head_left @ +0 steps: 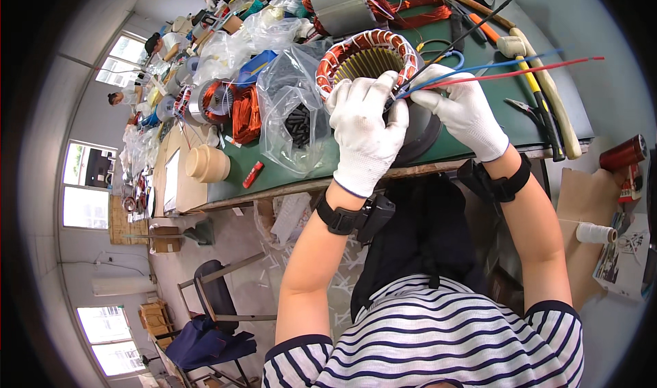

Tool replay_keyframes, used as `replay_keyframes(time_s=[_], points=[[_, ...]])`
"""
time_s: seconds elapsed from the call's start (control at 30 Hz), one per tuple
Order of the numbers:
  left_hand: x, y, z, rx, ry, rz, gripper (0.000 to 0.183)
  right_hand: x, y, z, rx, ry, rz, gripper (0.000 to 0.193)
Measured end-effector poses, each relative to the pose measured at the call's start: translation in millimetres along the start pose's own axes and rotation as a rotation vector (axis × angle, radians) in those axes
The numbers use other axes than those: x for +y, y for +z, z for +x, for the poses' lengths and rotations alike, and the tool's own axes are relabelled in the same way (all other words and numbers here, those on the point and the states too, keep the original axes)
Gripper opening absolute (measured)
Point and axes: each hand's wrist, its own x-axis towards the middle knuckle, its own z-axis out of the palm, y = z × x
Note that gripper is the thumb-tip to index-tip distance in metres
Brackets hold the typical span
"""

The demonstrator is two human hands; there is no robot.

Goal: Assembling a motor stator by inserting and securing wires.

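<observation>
A motor stator (368, 58) with copper windings laced in white cord stands before me at the bench's front edge. My left hand (367, 124), in a white glove, lies against its near rim, with fingers bent and thumb closed near the base of the leads. White-gloved too, my right hand (467, 111) pinches the lead wires beside it. A red wire (520, 74), a blue wire (503, 65) and a black sleeved lead (479, 24) run out up and right from between the hands. The wires' exact place between my fingertips is hidden.
Left of the stator sits a clear bag (294, 124) of short black pieces. A red marker-like stick (253, 174) and beige cups (207, 163) lie further left. A hammer (530, 80), pliers (523, 107) and scissors (445, 56) are at the right. Behind stands a larger stator (339, 6).
</observation>
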Motion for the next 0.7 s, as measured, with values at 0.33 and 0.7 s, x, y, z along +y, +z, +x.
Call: replay_keyframes(time_s=[0.33, 0.7], points=[[-0.3, -15.2, 9.2, -0.151, -0.045, -0.096, 0.034, 4.8, 1.6, -1.0, 0.068, 0.028, -0.056, 0.013], [-3.2, -56.3, 116.3, -0.618, -0.055, -0.608, 0.020, -51.7, 8.0, 33.4, 0.024, -0.073, -0.270, 0.016]])
